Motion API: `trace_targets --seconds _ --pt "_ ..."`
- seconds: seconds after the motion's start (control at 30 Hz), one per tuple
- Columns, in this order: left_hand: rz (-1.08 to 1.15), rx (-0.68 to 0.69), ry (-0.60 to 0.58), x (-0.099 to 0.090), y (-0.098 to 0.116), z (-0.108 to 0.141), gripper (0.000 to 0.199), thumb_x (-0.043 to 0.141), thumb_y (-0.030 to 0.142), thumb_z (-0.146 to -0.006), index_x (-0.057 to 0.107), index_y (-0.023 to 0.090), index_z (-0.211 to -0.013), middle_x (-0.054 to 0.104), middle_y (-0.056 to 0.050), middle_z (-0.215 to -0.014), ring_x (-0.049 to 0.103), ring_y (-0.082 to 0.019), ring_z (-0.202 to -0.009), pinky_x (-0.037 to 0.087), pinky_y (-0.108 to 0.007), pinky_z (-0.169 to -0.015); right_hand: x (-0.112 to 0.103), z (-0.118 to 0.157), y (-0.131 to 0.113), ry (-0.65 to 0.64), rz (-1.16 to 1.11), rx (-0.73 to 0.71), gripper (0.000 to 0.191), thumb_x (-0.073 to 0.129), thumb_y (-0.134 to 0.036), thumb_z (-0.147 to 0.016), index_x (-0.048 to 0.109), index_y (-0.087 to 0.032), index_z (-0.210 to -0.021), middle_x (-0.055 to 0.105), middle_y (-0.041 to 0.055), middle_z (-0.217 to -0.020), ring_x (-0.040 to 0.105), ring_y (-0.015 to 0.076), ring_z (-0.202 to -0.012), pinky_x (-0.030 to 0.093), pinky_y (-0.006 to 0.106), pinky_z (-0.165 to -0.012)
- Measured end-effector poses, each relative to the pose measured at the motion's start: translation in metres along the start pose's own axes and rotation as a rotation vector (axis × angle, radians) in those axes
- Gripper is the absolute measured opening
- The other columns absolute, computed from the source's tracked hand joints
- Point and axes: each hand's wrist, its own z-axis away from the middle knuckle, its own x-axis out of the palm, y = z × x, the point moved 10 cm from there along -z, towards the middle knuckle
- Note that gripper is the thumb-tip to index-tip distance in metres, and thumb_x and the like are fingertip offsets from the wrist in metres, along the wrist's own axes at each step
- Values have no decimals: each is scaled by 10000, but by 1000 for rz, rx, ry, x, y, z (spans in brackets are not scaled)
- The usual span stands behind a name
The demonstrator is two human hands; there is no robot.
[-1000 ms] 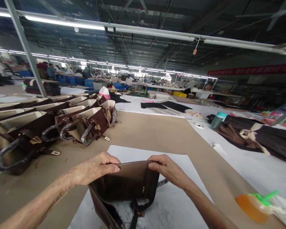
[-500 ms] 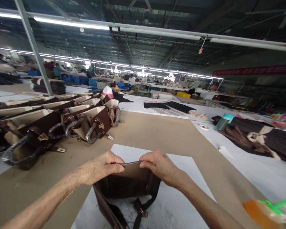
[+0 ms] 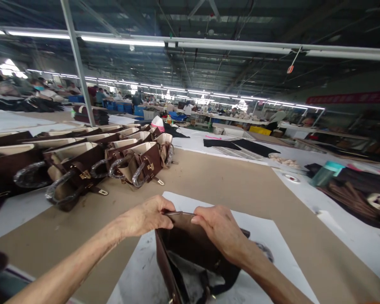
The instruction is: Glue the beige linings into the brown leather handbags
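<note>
A dark brown handbag body (image 3: 165,261) stands in front of me on a smudged white sheet (image 3: 266,230), its brown inside facing up. My left hand (image 3: 155,216) pinches the bag's far top edge between thumb and fingers. A short way to the right, my right hand (image 3: 213,223) grips the same edge, thumb on the near side. Between the hands the edge bows slightly upward. Straps with metal fittings hang in the lower part of the bag, partly blurred. A plastic-wrapped handle (image 3: 265,252) shows beyond my right wrist.
Several brown handbags (image 3: 79,169) with pale linings and wrapped handles stand in rows at the left. Tan board (image 3: 221,177) covers the table. On the right are a teal-lidded bottle (image 3: 327,173), a tape roll (image 3: 291,179) and dark fabric. Black pieces (image 3: 253,146) lie farther back.
The view has swung left, so the surroundings sit farther right. Both hands keep hold of the bag's edge, which now curves more, and the wrapped handle has come into sight.
</note>
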Motion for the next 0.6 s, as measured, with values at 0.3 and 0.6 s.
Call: trace_targets --seconds 0.3,0.6 --pt "-197 40 240 -5 7 -24 191 540 311 -689 648 156 -658 408 34 -516 366 -107 -523 222 -225 -485 -8 29 38 42 115 155 275 478 -288 -907 584 -204 -667 616 0 -593 531 150 -574 262 263 -553" --pt "-366 58 266 -4 27 -27 216 483 268 -736 562 164 -564 317 47 -494 331 -95 -510 227 -226 -494 7 0 24 -29 99 47 228 433 -286 -934 615 -198 -829 689 33 -808 605 164 -737 305 250 -611"
